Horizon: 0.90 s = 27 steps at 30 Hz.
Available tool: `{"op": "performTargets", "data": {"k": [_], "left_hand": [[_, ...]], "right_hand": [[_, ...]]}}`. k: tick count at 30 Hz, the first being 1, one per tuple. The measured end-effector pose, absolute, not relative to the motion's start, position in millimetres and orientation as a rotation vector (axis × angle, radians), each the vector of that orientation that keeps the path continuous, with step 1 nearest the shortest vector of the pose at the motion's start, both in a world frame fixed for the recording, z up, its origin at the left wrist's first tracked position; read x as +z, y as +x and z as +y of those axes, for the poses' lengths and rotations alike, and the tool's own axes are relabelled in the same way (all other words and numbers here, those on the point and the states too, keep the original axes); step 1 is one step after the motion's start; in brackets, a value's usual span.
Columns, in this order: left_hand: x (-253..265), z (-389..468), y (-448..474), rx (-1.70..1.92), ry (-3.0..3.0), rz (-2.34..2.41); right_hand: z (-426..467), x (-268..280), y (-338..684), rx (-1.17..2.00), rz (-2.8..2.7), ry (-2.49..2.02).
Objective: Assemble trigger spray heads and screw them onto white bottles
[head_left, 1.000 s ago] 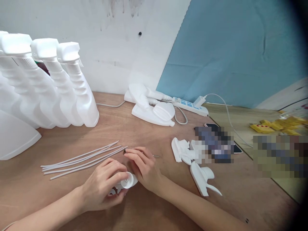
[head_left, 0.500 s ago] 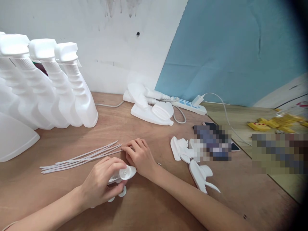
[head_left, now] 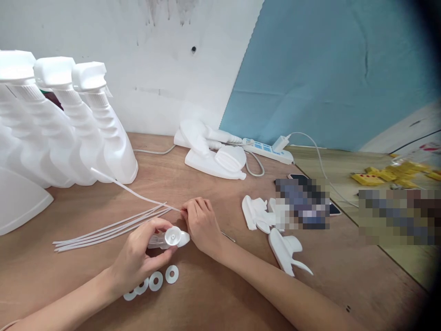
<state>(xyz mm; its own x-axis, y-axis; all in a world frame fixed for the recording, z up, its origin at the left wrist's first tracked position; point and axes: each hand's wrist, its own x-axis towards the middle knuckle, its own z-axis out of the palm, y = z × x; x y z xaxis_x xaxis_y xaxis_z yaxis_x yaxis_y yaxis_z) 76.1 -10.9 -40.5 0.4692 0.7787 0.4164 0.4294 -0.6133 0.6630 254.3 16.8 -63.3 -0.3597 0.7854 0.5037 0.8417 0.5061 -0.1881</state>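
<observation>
A white plastic spray-trigger head (head_left: 172, 237), its round opening facing me, gripped between the fingers and thumb of my left hand (head_left: 136, 255) over the brown wooden tabletop (head_left: 220, 294). Beside it, my right hand (head_left: 203, 225) pinches one end of a thin white plastic tube (head_left: 137, 195), which slants away leftward across a bundle of similar tubes (head_left: 113, 227). Nearer me lie flat white ring washers (head_left: 156, 288); to the right, more white spray-trigger heads (head_left: 280, 252); at far left, upright white plastic spray bottles (head_left: 119, 151).

On table (head_left: 217, 299): spray bottles (head_left: 119, 151) stand left — dip tubes (head_left: 106, 231) lie before them, ring washers (head_left: 151, 281) nearer front; sprayer heads (head_left: 281, 250) lie right, power strip (head_left: 268, 151) behind.
</observation>
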Motion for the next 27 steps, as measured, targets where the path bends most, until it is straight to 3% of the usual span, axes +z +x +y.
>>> {"op": "performTargets", "data": {"k": [8, 15, 22, 27], "left_hand": [[-40.5, -11.1, 76.2, 0.976, 2.210, 1.048], [-39.2, -10.4, 76.9, 0.977, 2.192, 1.103], [-40.8, -9.5, 75.7, 0.911, 2.161, 1.115], [-44.3, -10.1, 75.3, 0.978, 2.159, 1.058]], "right_hand": [[15.9, -50.9, 263.8, 0.855, -1.596, -1.121], [15.3, -49.1, 260.8, 0.869, -1.404, -1.070], [2.7, -42.1, 243.8, 1.351, -1.144, -0.908], [-3.8, -47.6, 238.9, 1.512, -1.143, -0.812]]}}
